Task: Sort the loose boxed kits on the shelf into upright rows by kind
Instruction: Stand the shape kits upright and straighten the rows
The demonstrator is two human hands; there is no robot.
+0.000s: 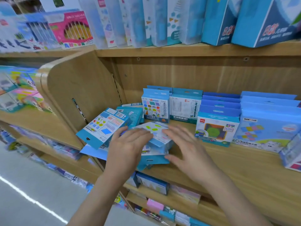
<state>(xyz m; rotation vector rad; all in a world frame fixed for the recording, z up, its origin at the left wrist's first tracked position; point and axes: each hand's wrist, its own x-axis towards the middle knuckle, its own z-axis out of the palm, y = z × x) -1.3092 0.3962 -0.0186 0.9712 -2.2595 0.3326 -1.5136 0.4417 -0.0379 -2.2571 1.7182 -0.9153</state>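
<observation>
Several loose blue-and-white boxed kits lie in a heap at the left of the wooden shelf (244, 163). One tilted box (104, 126) leans at the far left of the heap. My left hand (128, 144) rests on a flat-lying box (156, 136) with green shapes on its face, fingers spread over its left side. Just to the right of that box hovers my right hand (184, 144), fingers straight, thumb near a lower box (153, 159). Behind the heap stand two upright boxes, one with coloured shapes (154, 106) and a paler one (185, 106).
Upright rows of blue kits (218, 126) and larger flat boxes (263, 128) fill the shelf's right side. A curved wooden side panel (78, 88) bounds the left. An upper shelf carries tall boxes (216, 22). Lower shelves hold more packs; grey floor at bottom left.
</observation>
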